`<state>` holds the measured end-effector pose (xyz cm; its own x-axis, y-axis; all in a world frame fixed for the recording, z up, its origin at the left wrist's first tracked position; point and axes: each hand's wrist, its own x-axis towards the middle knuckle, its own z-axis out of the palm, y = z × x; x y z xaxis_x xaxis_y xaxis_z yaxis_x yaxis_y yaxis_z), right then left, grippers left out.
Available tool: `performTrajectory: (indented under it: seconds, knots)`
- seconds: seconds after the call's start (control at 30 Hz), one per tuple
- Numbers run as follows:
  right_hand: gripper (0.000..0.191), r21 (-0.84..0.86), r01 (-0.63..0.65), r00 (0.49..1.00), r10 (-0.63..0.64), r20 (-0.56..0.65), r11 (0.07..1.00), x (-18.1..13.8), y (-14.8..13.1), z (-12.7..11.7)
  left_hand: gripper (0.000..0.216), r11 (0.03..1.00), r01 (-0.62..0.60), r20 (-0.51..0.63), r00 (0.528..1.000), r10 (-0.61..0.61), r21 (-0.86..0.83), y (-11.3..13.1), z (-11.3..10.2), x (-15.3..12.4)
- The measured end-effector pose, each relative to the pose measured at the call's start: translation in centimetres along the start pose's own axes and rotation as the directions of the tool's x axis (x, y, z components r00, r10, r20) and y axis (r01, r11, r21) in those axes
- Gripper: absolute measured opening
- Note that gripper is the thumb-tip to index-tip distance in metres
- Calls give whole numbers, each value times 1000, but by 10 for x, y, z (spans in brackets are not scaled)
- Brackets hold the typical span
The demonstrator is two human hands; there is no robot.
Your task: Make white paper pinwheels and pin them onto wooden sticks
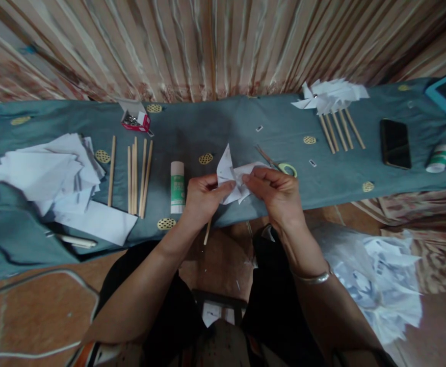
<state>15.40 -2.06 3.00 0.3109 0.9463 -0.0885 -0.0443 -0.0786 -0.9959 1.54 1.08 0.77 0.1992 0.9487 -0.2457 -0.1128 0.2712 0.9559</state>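
Note:
My left hand (203,196) and my right hand (278,196) are both closed on a folded white paper pinwheel (233,176) above the near edge of the teal cloth (215,127). A thin wooden stick (207,232) pokes down below my left hand. A glue stick (177,187) lies just left of my left hand. Scissors with a green handle (280,165) rest behind my right hand.
A pile of white paper sheets (54,178) and several loose wooden sticks (136,176) lie at the left. A red box of pins (135,120), finished pinwheels on sticks (333,104), a black phone (394,143) and a small bottle (439,158) sit along the back and right. Paper scraps in a bag (383,275) lie on the floor.

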Motion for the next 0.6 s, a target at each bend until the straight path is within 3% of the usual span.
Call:
performTrajectory:
  seconds: [0.17, 0.6]
  knots:
    - [31, -100, 71, 997, -73, -12, 992, 1, 3, 0, 16, 1000, -5, -4, 1000, 5, 8, -2, 1, 0]
    - [30, -148, 102, 995, -102, 11, 984, 1, 4, 0, 17, 999, 14, 9, 1000, -14, -45, -4, 1, 0]
